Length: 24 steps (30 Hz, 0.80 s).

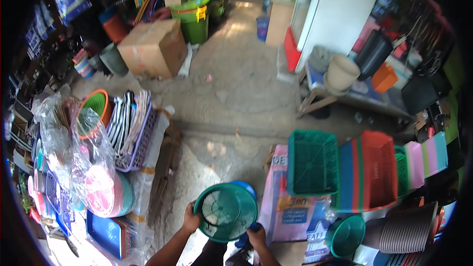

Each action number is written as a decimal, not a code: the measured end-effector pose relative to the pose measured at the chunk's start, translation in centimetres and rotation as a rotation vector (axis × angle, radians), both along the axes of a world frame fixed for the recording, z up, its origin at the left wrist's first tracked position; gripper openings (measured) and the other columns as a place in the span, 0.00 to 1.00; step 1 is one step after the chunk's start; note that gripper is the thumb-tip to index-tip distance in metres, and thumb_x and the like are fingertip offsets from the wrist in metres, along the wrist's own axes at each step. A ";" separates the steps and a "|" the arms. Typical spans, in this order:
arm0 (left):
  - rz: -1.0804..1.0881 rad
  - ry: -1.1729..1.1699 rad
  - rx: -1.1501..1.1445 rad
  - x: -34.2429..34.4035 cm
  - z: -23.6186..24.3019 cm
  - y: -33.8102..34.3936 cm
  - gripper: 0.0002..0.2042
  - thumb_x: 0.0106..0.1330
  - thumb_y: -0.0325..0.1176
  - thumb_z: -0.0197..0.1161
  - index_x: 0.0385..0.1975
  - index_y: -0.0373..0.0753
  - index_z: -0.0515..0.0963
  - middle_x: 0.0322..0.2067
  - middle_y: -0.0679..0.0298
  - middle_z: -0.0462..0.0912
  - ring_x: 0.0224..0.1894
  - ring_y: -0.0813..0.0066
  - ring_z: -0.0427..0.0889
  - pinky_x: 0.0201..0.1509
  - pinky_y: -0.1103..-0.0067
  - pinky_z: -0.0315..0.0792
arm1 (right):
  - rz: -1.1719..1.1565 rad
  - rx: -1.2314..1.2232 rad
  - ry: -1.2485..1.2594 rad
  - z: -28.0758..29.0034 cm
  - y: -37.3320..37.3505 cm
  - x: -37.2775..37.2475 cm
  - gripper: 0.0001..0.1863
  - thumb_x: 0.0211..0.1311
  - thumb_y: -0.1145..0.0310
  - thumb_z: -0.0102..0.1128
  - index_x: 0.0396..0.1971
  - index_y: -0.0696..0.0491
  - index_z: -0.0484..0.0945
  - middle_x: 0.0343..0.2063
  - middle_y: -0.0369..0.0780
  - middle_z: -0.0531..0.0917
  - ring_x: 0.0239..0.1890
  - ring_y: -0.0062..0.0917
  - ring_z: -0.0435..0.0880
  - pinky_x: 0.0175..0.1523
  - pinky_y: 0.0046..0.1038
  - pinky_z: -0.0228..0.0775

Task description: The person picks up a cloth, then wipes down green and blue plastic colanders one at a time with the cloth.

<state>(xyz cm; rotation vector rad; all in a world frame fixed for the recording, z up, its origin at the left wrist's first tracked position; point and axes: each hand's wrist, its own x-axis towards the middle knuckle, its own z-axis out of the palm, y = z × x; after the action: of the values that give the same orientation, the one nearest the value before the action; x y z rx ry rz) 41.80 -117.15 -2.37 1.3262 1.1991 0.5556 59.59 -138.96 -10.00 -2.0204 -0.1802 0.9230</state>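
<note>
My left hand grips the left rim of a round green plastic colander, held low in front of me. A blue round piece shows behind the colander's far rim. My right hand is closed at the colander's lower right, on a dark blue object that I cannot make out, perhaps a cloth. Beside it on the right, a green bowl rests on the display table among stacked plastic goods.
Tables flank the walkway: baskets and wrapped wares at left, stacked trays and pots at right. A low step crosses ahead. Beyond stand a cardboard box, green bins, a white fridge and a bench.
</note>
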 end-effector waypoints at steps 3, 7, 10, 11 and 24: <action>0.041 -0.115 -0.060 0.1 4.9 -2.8 0.27 0.48 0.12 0.48 0.53 0.30 0.68 0.44 0.59 0.78 0.46 0.71 0.77 0.54 0.77 0.70 | -0.031 0.071 -0.016 4.7 -2.8 0.5 0.18 0.52 0.67 0.69 0.41 0.57 0.77 0.35 0.40 0.82 0.38 0.28 0.81 0.48 0.32 0.73; 0.056 -0.260 -0.049 0.2 10.4 -6.5 0.29 0.45 0.11 0.46 0.54 0.28 0.66 0.45 0.57 0.77 0.48 0.70 0.76 0.56 0.77 0.68 | -0.270 0.145 0.390 14.9 -7.4 1.1 0.22 0.62 0.62 0.65 0.54 0.50 0.73 0.39 0.34 0.81 0.43 0.19 0.79 0.46 0.26 0.75; 0.015 -0.324 -0.036 1.1 15.9 -9.2 0.32 0.43 0.09 0.43 0.55 0.28 0.66 0.48 0.56 0.76 0.53 0.68 0.75 0.60 0.77 0.66 | -0.282 0.338 0.379 15.7 -13.7 2.8 0.13 0.63 0.64 0.64 0.45 0.51 0.77 0.36 0.34 0.80 0.38 0.19 0.79 0.43 0.25 0.75; -0.019 -0.370 -0.001 1.0 16.8 -9.9 0.32 0.43 0.09 0.42 0.55 0.29 0.66 0.48 0.56 0.76 0.54 0.68 0.74 0.61 0.77 0.65 | -0.291 0.373 0.494 17.4 -14.9 2.6 0.14 0.63 0.64 0.63 0.46 0.52 0.77 0.36 0.34 0.80 0.39 0.20 0.79 0.43 0.25 0.75; -0.336 -0.538 0.005 5.1 27.4 -22.8 0.17 0.46 0.13 0.49 0.37 0.35 0.65 0.64 0.48 0.63 0.66 0.61 0.61 0.66 0.74 0.57 | 0.150 0.487 -0.051 36.8 -13.2 -3.9 0.27 0.70 0.54 0.50 0.55 0.65 0.70 0.52 0.45 0.77 0.54 0.28 0.74 0.61 0.28 0.63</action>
<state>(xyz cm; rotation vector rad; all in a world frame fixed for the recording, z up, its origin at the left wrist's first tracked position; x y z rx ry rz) 46.92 -139.95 25.07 1.2413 0.5233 0.6180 55.66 -152.14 26.81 -1.5925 -0.5378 0.8239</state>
